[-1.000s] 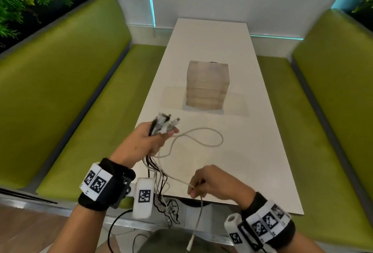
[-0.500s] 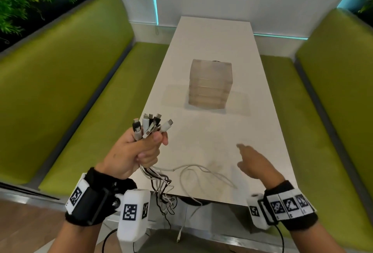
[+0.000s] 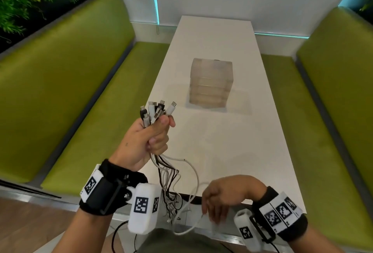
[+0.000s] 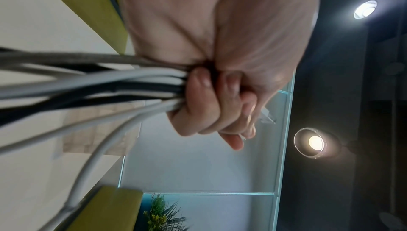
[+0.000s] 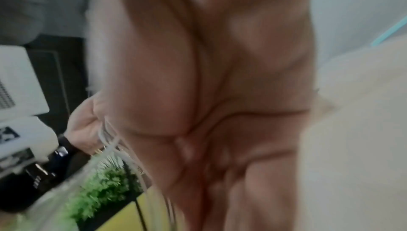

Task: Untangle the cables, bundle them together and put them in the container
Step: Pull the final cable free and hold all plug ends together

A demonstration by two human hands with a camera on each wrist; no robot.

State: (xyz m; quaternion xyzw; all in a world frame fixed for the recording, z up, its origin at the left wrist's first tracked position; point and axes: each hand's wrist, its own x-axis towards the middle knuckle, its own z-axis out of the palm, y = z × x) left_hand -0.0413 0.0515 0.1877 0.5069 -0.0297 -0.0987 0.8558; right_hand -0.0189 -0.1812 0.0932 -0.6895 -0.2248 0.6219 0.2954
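**Cable bundle, held; container on counter**

While the left hand (image 3: 148,141) stays out of the listing as an item, it is the holder: fingers curled tight round a bunch of white, grey and black cables (image 3: 166,174), raised above the near-left edge of the white counter (image 3: 238,141).

- Connector ends (image 3: 156,112): fanned upward out of the top of the fist, roughly seven or eight visible; exact count not readable. At least one is a white USB-C plug (image 3: 171,108).
- Cable lengths: hang down from below the fist, past the near counter edge, loosely crossed over one another. The left wrist view shows the strands (image 4: 99,85) leaving the clenched fingers (image 4: 198,113) side by side.
- Long white cable (image 3: 194,198): loops outward over the counter corner and down toward the right hand.
- Right hand (image 3: 226,194): low at the near counter edge, fingers pointing down and blurred; whether it grips the white cable cannot be told.
- Container (image 3: 211,83): one, translucent, box-shaped, with ribbed sides, standing mid-counter, well apart from both hands. Contents not discernible.
- Green benches: two, one on each side of the counter.
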